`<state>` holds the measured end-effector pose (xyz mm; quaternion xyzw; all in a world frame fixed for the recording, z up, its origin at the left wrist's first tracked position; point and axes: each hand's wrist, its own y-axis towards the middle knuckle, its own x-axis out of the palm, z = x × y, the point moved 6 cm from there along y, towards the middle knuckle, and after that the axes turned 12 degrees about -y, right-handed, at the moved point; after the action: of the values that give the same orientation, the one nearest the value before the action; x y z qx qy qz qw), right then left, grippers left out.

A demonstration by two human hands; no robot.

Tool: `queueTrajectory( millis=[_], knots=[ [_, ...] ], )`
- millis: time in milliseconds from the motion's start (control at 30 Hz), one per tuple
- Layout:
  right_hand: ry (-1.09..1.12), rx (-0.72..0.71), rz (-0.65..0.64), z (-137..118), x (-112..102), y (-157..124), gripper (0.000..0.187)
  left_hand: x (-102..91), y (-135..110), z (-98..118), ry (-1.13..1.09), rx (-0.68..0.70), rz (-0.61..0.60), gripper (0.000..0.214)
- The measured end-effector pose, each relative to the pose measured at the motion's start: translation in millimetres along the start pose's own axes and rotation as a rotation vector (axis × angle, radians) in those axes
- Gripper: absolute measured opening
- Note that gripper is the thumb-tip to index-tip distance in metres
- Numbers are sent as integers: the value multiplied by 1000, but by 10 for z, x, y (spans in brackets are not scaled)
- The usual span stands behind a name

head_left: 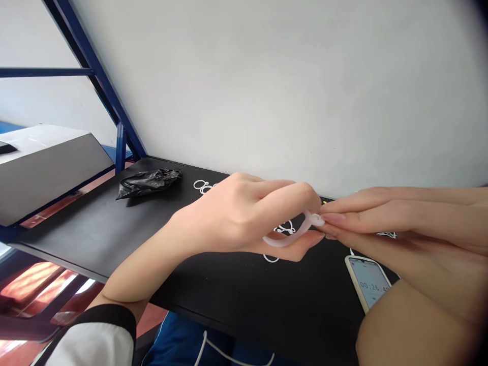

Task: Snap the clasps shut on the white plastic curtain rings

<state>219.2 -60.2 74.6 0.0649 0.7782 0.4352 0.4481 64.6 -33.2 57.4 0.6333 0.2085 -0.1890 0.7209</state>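
Observation:
My left hand (244, 213) is closed, pinching a white plastic ring (292, 235) between thumb and fingers just above the black table (236, 300). My right hand (385, 218) comes in from the right, its fingers held straight and pressed together with their tips gripping the same ring at its right end. More small white rings (203, 186) lie on the table behind my left hand, and some (285, 228) lie under the held ring.
A crumpled black plastic bag (149, 182) lies at the table's back left. A phone (368, 282) showing a timer lies under my right forearm. A white wall stands right behind the table. A blue metal frame (99, 76) rises at left.

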Motion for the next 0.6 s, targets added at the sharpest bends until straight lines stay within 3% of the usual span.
queueTrajectory(
  millis=[600],
  knots=[
    [-38, 18, 12, 15, -18, -22, 15, 3, -7, -36, -16, -22, 15, 14]
  ],
)
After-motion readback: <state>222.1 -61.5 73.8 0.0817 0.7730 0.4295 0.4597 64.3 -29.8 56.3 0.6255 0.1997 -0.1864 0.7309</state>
